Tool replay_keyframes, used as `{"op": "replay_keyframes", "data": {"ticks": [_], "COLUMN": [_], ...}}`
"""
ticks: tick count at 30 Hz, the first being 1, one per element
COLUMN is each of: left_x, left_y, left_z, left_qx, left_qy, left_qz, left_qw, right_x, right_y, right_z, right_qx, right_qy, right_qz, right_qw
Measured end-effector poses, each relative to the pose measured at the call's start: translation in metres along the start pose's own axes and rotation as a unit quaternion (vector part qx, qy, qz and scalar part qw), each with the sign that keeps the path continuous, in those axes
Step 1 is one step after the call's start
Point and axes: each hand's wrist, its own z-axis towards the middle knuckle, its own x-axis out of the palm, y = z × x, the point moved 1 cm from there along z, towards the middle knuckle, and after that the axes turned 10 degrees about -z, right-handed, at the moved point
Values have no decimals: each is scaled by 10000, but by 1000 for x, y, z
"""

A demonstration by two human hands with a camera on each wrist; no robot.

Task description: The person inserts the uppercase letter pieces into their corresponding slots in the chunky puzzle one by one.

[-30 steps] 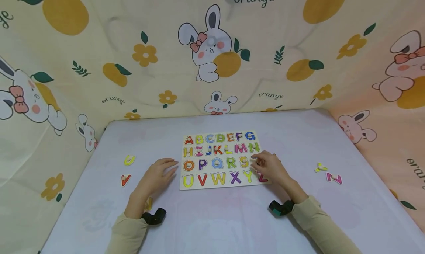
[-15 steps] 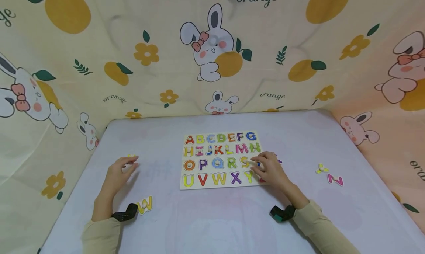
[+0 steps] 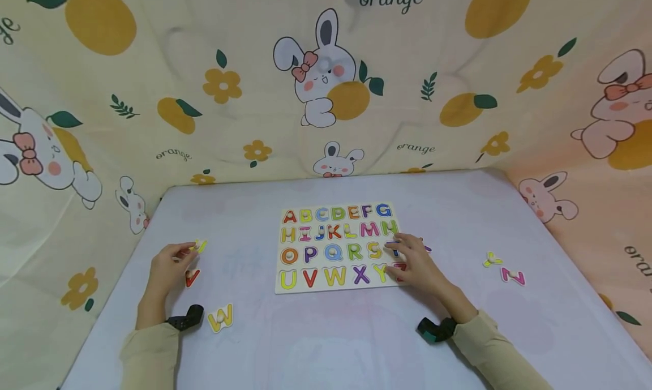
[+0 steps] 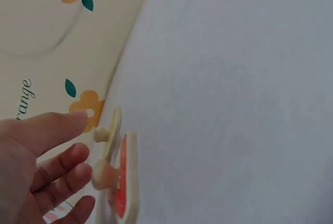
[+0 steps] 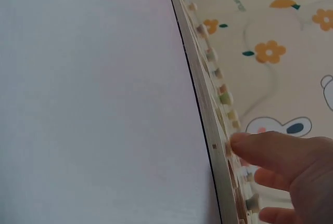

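Observation:
My left hand (image 3: 168, 265) is at the yellow letter U puzzle piece (image 3: 201, 246), its fingertips overlapping the piece in the head view. In the left wrist view, thumb and fingers stand apart, just short of the piece's knob (image 4: 100, 134). A red letter V piece (image 3: 192, 278) with a knob lies beside that hand. My right hand (image 3: 419, 265), fingers spread, rests over the right edge of the wooden alphabet board (image 3: 316, 287), partly hiding the T and Z. In the right wrist view, the thumb (image 5: 260, 148) lies at the board's edge.
A yellow W piece (image 3: 221, 318) lies nearer, beside the left wrist. Off to the right are a yellow Y piece (image 3: 492, 259) and a magenta zigzag letter piece (image 3: 512, 275). A purple piece (image 3: 427, 247) shows partly behind the right hand. Patterned cloth (image 3: 326, 67) surrounds the table.
My left hand has moved left, away from the board's left side, to the yellow U piece, which now looks tilted. My right hand stays at the board with its fingers slightly more spread.

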Motion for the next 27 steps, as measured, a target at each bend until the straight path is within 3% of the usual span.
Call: {"op": "replay_keyframes", "data": {"ticks": [7, 17, 27], "left_x": [2, 5, 6], "left_y": [8, 13, 7], "left_z": [6, 13, 14], "left_qx": [-448, -611, -795], "left_qy": [153, 276, 273], "left_qz": [42, 221, 323], "left_qw": [9989, 9975, 9959], "right_x": [1, -8, -6], "right_y": [-4, -3, -2], "right_z": [1, -5, -5], "right_qx": [53, -135, 20], "right_qy": [484, 1341, 1376], "right_qz": [-244, -380, -475], "right_qw": [9985, 9901, 9893]}}
